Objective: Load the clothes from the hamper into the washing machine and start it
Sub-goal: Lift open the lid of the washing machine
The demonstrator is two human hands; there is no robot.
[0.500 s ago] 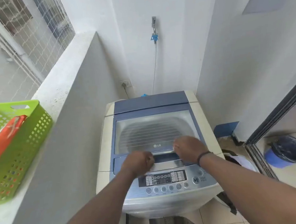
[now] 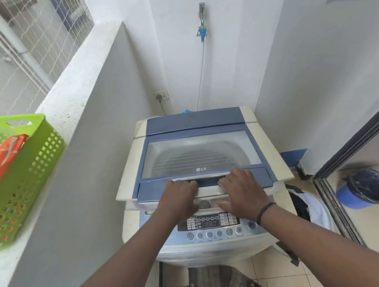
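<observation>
A top-loading washing machine stands in front of me in a narrow nook. Its blue-framed clear lid is raised a little at the front, and a dark gap shows beneath the handle. My left hand and my right hand both grip the lid's front handle, fingers curled under it. The control panel lies just below my wrists. To the right of the machine, a hamper holding white and dark clothes is partly hidden by my right forearm.
A green plastic basket with an orange packet sits on the ledge at left. A grey wall closes in the machine's left side. A blue bin stands beyond a sliding door track at right. A mat lies on the floor by my feet.
The front edge of the lid has come up slightly under both hands, opening a gap above the control panel.
</observation>
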